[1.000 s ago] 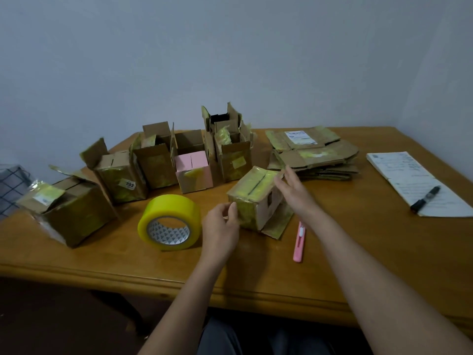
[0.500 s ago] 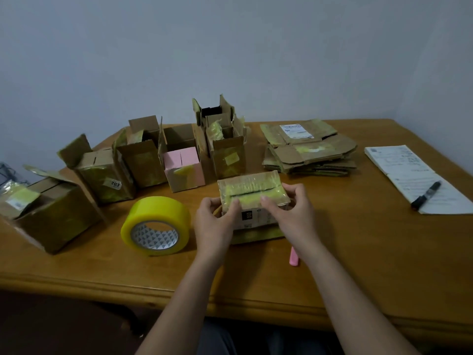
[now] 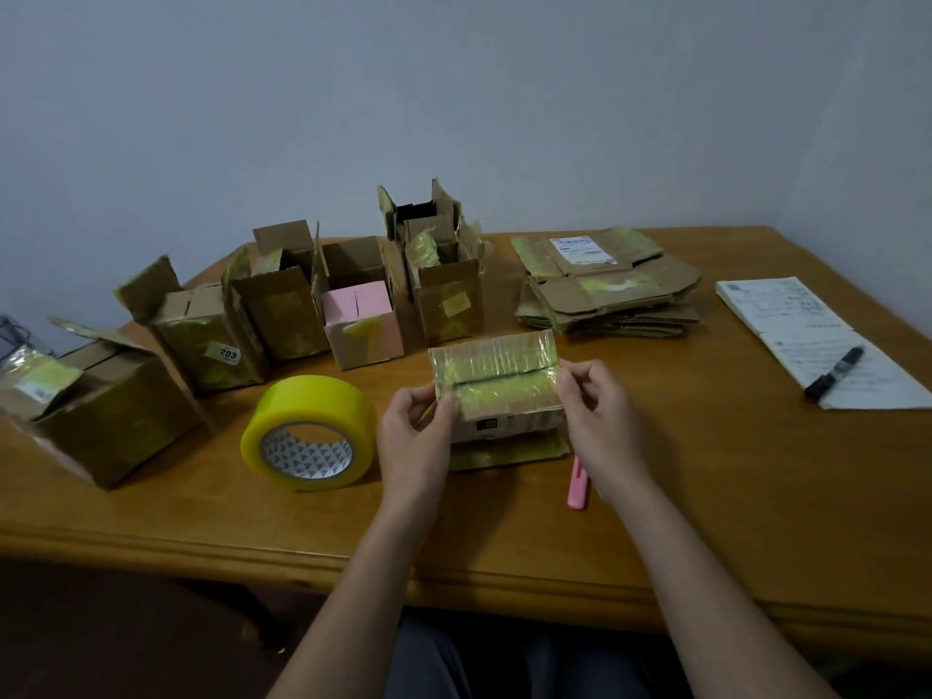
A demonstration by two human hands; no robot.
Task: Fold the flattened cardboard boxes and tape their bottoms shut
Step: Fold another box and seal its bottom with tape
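Cardboard this thin and small should weigh almost nothing, so we judge the box [image 3: 497,383] light, stiff along its creases but easy to dent mid-panel, and slick wherever old yellow tape covers it. It sits bottom-up on the table [image 3: 706,486], between the tape roll [image 3: 310,433] and the pink knife [image 3: 576,489], its two flaps meeting at a seam. Our left hand [image 3: 416,431] pinches its left end with curled fingers; our right hand [image 3: 595,413] pinches the right end likewise. Corners and edges look like the safest places to hold, leaving the seam free for taping.
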